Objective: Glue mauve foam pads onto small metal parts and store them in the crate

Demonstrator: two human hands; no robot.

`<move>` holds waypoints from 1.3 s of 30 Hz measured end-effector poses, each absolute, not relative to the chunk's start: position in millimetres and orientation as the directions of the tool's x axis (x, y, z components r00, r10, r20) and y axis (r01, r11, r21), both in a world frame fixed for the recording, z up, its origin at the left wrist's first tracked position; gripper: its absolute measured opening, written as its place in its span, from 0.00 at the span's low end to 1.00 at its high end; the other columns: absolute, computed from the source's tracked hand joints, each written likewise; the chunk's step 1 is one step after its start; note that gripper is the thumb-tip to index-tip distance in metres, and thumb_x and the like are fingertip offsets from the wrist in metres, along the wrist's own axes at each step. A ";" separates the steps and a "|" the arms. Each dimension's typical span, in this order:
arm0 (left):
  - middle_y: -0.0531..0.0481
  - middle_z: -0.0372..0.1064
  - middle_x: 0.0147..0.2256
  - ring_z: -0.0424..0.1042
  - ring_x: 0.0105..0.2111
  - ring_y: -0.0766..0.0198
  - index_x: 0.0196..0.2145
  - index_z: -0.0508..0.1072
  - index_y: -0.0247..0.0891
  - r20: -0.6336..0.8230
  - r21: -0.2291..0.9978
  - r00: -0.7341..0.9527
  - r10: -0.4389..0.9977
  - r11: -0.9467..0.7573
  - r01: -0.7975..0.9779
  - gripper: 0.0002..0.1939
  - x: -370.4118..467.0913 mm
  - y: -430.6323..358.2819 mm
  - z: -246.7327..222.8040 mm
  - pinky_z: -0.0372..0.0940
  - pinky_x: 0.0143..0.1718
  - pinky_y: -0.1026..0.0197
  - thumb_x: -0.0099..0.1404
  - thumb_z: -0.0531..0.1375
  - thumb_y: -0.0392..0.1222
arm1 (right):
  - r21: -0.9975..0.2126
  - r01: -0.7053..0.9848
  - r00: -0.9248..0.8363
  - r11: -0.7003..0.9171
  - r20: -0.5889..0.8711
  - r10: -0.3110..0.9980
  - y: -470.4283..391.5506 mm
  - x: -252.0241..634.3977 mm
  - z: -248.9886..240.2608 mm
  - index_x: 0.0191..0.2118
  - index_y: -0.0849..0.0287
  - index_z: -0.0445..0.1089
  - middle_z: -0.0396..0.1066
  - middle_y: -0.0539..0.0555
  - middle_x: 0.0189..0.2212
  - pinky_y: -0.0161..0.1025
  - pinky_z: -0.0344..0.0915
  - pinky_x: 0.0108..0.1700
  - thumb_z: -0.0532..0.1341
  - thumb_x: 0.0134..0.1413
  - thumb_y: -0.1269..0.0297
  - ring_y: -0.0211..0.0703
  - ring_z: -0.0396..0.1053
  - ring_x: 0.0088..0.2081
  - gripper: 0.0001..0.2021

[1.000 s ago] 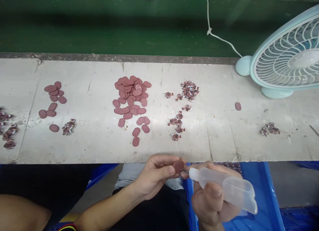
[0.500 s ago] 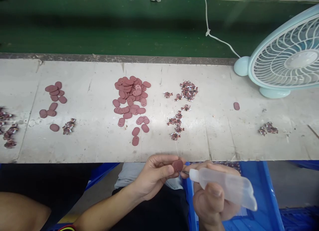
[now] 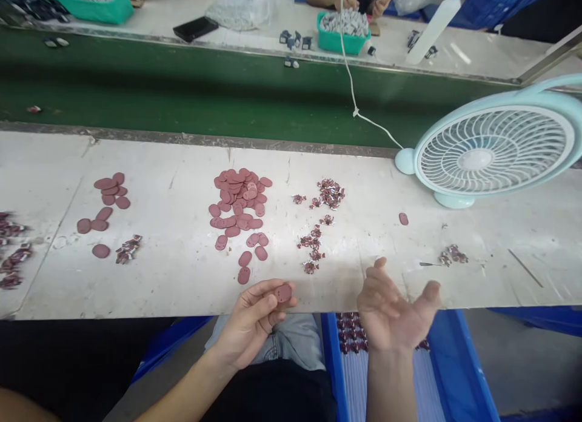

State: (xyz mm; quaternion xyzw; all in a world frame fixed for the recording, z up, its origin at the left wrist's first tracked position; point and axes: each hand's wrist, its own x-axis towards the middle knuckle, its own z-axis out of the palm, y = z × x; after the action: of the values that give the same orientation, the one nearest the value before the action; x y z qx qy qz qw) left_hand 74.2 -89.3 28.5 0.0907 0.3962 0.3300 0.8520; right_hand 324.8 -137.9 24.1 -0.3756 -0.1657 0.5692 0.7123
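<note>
The left hand (image 3: 254, 316) pinches a small reddish-brown oval piece (image 3: 284, 293) between thumb and fingertips, just at the near edge of the desk (image 3: 182, 276). The right hand (image 3: 395, 310) is empty, palm up with the fingers spread and slightly curled, hanging over a blue crate (image 3: 454, 367) below the desk edge.

The hold on the oval piece looks light and sits right over the gap between desk and lap; a loose pinch could let it drop to the floor or into the crate, where similar small parts (image 3: 350, 337) lie, and it would be hard to pick out again.

Further out, a heap of the same ovals (image 3: 239, 197) lies in front of the left hand, with a trail of tiny patterned bits (image 3: 318, 228) to its right. A careless sweep of either hand could mix the two groups. A thin pin-like tool (image 3: 430, 264) rests near the right hand beside another small cluster (image 3: 452, 254); a reach that way could knock it off the edge. The pale blue fan (image 3: 493, 152) faces the desk, and if it runs its draught could scatter the lightest bits.
</note>
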 end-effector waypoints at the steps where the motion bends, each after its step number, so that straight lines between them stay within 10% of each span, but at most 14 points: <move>1: 0.44 0.80 0.45 0.80 0.40 0.60 0.41 0.81 0.38 -0.621 0.418 0.451 0.641 0.758 -0.501 0.12 72.0 -88.4 28.5 0.72 0.33 0.70 0.58 0.71 0.37 | -0.925 -0.381 0.350 0.004 -0.141 0.926 -139.3 312.9 28.1 0.52 0.52 0.69 0.69 0.47 0.28 0.27 0.62 0.16 0.55 0.65 0.49 0.33 0.66 0.22 0.17; 5: 0.44 0.80 0.44 0.80 0.39 0.60 0.40 0.80 0.37 -0.630 0.414 0.418 0.654 0.738 -0.532 0.12 68.5 -86.9 29.3 0.73 0.34 0.69 0.57 0.71 0.36 | -0.872 0.461 0.236 -0.163 -0.056 0.970 -127.3 277.3 31.3 0.49 0.51 0.74 0.73 0.54 0.36 0.40 0.69 0.35 0.57 0.65 0.55 0.43 0.72 0.32 0.14; 14: 0.40 0.80 0.45 0.81 0.38 0.56 0.39 0.80 0.35 -0.713 0.434 0.330 0.619 0.759 -0.485 0.13 69.3 -92.4 40.3 0.73 0.32 0.67 0.54 0.72 0.35 | -0.628 0.746 0.184 -0.221 -0.125 0.975 -104.9 267.5 26.3 0.38 0.56 0.69 0.72 0.52 0.25 0.37 0.60 0.29 0.57 0.61 0.63 0.45 0.71 0.26 0.05; 17: 0.40 0.80 0.45 0.81 0.38 0.55 0.38 0.80 0.35 -0.755 0.441 0.259 0.602 0.759 -0.479 0.17 72.4 -92.7 42.9 0.73 0.32 0.67 0.49 0.74 0.35 | -0.690 0.686 0.225 -0.229 -0.097 0.969 -121.5 268.6 45.6 0.42 0.54 0.65 0.70 0.48 0.22 0.37 0.62 0.26 0.54 0.63 0.63 0.44 0.70 0.22 0.05; 24: 0.39 0.79 0.48 0.80 0.42 0.53 0.37 0.81 0.37 -0.691 0.463 0.348 0.634 0.757 -0.461 0.16 84.8 -88.8 49.5 0.73 0.34 0.65 0.49 0.75 0.39 | -0.980 -0.068 0.249 -0.187 -0.198 0.948 -153.1 272.6 67.6 0.43 0.52 0.74 0.78 0.57 0.38 0.43 0.76 0.40 0.62 0.60 0.53 0.49 0.78 0.41 0.11; 39: 0.42 0.81 0.44 0.79 0.41 0.59 0.34 0.80 0.36 -0.528 0.537 0.501 0.686 0.727 -0.428 0.09 89.2 -95.9 38.2 0.70 0.42 0.62 0.54 0.72 0.36 | -0.947 -0.032 0.178 -0.319 -0.319 0.931 -149.5 254.9 71.5 0.42 0.52 0.79 0.79 0.54 0.37 0.37 0.76 0.35 0.67 0.57 0.62 0.43 0.77 0.34 0.07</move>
State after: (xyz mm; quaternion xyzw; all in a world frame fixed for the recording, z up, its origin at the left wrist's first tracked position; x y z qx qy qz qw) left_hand 89.2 -95.9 38.2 0.1709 0.3768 0.3279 0.8493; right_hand 254.9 -149.5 71.5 -0.6172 -0.3642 0.5277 0.4561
